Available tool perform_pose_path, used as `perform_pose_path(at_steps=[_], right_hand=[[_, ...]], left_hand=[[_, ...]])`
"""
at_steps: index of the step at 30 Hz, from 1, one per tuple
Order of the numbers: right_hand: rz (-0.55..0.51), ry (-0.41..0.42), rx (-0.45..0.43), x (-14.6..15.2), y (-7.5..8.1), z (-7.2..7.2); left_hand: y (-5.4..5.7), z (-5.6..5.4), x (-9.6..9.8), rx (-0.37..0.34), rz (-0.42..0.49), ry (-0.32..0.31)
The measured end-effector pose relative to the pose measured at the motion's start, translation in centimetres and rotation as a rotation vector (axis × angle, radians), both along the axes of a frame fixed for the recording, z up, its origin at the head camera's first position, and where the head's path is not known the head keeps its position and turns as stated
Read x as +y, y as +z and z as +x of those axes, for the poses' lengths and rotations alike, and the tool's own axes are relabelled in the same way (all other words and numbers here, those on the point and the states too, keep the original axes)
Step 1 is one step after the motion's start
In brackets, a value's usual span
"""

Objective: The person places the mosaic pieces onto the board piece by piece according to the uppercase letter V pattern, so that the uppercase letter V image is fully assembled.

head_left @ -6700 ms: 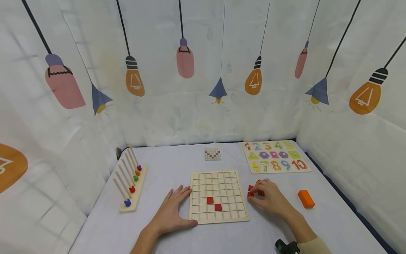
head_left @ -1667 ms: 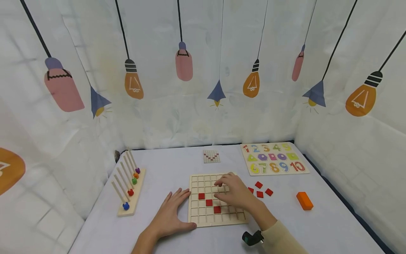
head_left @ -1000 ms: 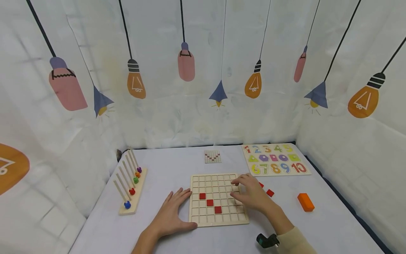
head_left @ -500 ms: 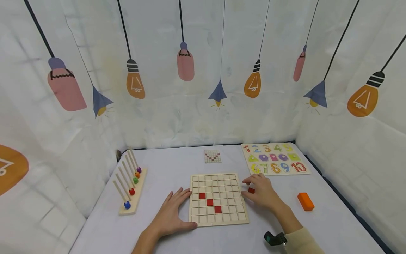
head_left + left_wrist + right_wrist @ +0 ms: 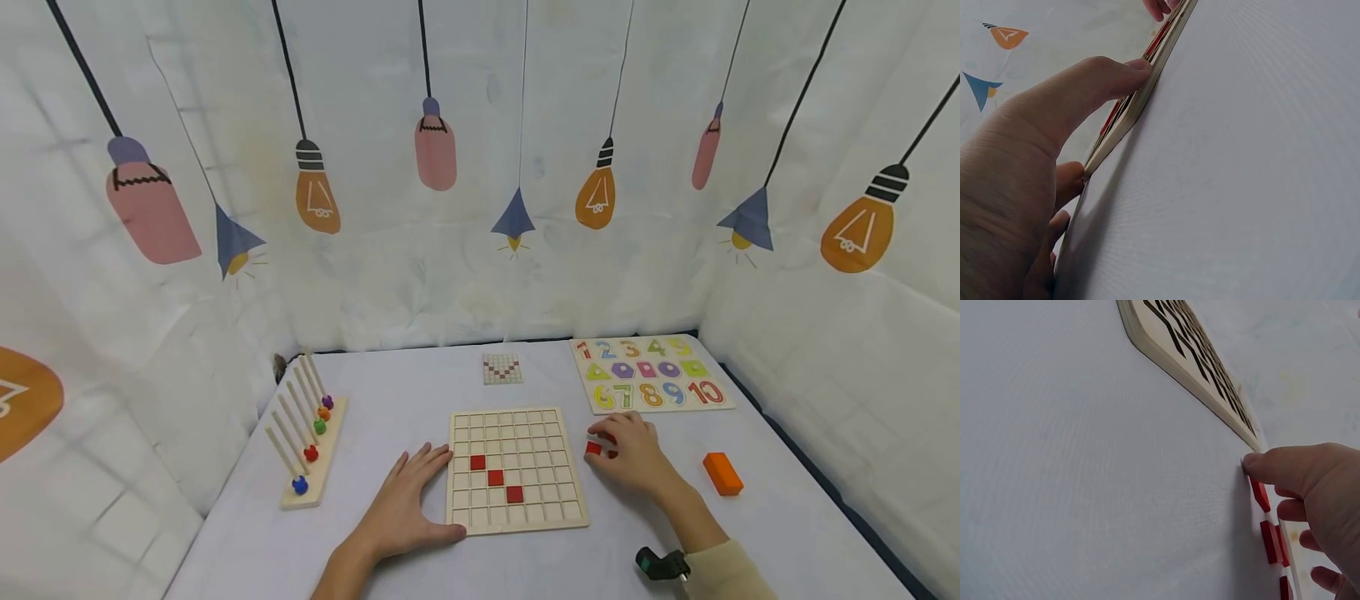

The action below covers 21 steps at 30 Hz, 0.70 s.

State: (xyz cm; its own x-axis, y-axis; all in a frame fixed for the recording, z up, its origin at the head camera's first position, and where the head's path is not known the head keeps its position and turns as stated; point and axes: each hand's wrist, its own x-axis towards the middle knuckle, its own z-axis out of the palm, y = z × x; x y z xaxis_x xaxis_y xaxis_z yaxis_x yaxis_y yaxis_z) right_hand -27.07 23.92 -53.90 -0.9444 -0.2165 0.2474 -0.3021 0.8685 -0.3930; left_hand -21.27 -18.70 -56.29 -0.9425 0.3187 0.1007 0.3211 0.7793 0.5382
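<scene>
A pale wooden grid board lies on the table with three red square tiles set along a diagonal. My left hand rests against its left side, fingers spread, the thumb on the near left corner. My right hand is over loose red tiles right of the board. One red tile lies between the thumb and bent index finger, with a gap toward the index finger. In the right wrist view the thumb is right at the end of a red tile; other tiles lie under the hand.
A small pattern card lies behind the board. A number and shape puzzle lies back right, an orange block at right. A peg stand with coloured beads stands left. Printed cloth walls surround the table.
A third red tile has appeared on the board since the oldest frame. My right hand has moved from above the board back right to the loose tiles. The left hand has stayed put.
</scene>
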Motion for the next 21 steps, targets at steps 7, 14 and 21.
perform_pose_path(at_steps=[7, 14, 21], right_hand=[[0.006, -0.015, -0.025, 0.4, 0.0, 0.1], [0.007, -0.03, -0.043, 0.6, -0.5, 0.0], [0.002, -0.024, -0.03, 0.8, -1.0, -0.1]], left_hand=[[0.0, 0.0, 0.0, 0.004, -0.007, 0.004], [0.0, 0.0, 0.0, 0.001, -0.004, 0.004], [0.0, 0.1, 0.1, 0.002, -0.006, 0.005]])
